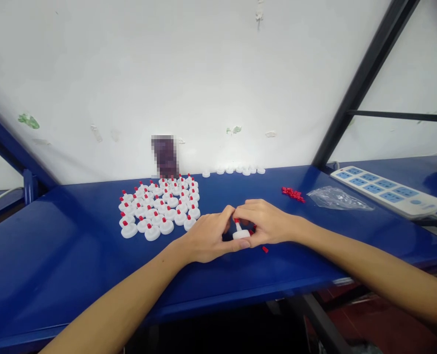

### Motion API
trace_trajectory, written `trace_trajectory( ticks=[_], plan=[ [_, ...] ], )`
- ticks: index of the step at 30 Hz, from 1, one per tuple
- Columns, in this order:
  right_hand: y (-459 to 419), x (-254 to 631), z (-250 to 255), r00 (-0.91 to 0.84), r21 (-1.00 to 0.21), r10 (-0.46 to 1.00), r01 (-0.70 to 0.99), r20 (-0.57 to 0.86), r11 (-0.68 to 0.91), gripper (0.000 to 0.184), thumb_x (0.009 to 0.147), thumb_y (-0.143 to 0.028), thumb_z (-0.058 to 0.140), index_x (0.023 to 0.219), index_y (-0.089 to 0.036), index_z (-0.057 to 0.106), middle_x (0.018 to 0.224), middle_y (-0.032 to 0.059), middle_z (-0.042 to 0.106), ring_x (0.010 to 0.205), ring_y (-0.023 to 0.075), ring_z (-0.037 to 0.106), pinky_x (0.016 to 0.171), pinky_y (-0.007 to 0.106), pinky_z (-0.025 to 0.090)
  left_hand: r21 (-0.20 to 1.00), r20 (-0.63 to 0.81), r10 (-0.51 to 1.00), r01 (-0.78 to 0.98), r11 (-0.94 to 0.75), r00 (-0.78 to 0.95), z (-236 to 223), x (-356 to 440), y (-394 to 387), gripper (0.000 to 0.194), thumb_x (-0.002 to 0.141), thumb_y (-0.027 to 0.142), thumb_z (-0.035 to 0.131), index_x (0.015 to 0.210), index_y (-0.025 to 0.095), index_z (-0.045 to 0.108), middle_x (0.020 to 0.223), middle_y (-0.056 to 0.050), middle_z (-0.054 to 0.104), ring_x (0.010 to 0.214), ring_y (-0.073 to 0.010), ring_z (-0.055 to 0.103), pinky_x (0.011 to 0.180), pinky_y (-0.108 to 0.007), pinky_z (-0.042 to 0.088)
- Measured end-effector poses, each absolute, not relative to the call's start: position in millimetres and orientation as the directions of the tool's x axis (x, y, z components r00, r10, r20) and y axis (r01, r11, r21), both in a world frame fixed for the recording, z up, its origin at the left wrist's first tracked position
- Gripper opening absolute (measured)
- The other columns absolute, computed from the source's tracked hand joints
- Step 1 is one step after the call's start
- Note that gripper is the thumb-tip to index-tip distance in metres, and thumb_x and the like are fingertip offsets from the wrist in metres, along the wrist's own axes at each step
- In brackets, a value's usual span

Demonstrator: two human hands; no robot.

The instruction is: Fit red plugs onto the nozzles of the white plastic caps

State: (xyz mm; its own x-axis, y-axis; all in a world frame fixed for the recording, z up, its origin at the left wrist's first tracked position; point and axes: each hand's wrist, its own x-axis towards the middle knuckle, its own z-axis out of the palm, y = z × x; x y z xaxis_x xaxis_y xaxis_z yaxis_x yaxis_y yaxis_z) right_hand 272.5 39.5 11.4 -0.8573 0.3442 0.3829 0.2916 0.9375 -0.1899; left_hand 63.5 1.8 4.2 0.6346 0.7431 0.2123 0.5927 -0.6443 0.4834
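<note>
Both of my hands meet over the blue table around one white nozzle cap (241,234), which has a red tip (236,221) on its spout. My left hand (209,236) grips the cap from the left, its thumb along the near edge. From the other side my right hand (265,223) closes on it, fingers at the red tip and thumb by the base. A loose red tip (265,249) lies on the table just below my right hand. More red shows partly hidden under that hand's palm.
Left of my hands stands a cluster of white caps with red tips (159,206). Several plain white caps (233,170) line the wall. To the right are a pile of red tips (293,194), a clear plastic bag (338,198) and a power strip (388,191). A pixelated dark object (166,156) leans at the wall.
</note>
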Motion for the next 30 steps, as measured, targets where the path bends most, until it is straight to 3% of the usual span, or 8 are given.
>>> trace_trajectory(
  ticks=[6,14,20,30],
  plan=[
    [33.4,275.4,20.5,-0.859,-0.216,0.377,0.318,0.345,0.923,0.030,0.084,-0.047,0.060,0.086,-0.017,0.056,0.068,-0.0021,0.055,0.059,0.0130,0.045,0.066,0.028,0.036,0.526,0.257,0.693,0.504,-0.685,0.674,3.3,59.3,5.3,0.044,0.090,0.064,0.053,0.089,0.023,0.036,0.070,0.006,0.044,0.058,-0.0139,0.042,0.055,-0.027,0.034],
    [28.1,275.0,23.1,-0.874,-0.223,0.372,0.313,0.314,0.923,0.020,0.081,-0.034,0.060,0.092,-0.016,0.060,0.069,-0.0022,0.056,0.060,0.0132,0.043,0.066,0.028,0.036,0.454,0.296,0.671,0.518,-0.725,0.680,5.0,56.6,5.9,0.045,0.086,0.064,0.057,0.086,0.023,0.038,0.073,0.005,0.047,0.060,-0.0142,0.044,0.057,-0.027,0.034],
    [28.8,269.0,17.0,-0.865,-0.402,0.393,0.255,0.312,0.880,0.011,0.072,-0.023,0.065,0.077,-0.019,0.056,0.059,-0.0084,0.048,0.052,0.0085,0.039,0.056,0.022,0.032,0.367,0.304,0.595,0.484,-0.794,0.744,0.5,55.4,9.6,0.048,0.088,0.069,0.049,0.082,0.023,0.036,0.071,0.003,0.051,0.059,-0.0174,0.050,0.055,-0.029,0.034],
    [24.3,267.3,14.9,-0.866,-0.483,0.380,0.193,0.325,0.854,0.013,0.068,-0.018,0.064,0.077,-0.018,0.055,0.059,-0.0092,0.046,0.050,0.0067,0.038,0.050,0.019,0.030,0.341,0.350,0.542,0.435,-0.833,0.764,-5.9,56.8,11.8,0.054,0.088,0.076,0.039,0.085,0.022,0.043,0.067,0.001,0.055,0.055,-0.0186,0.052,0.053,-0.028,0.030]
  ],
)
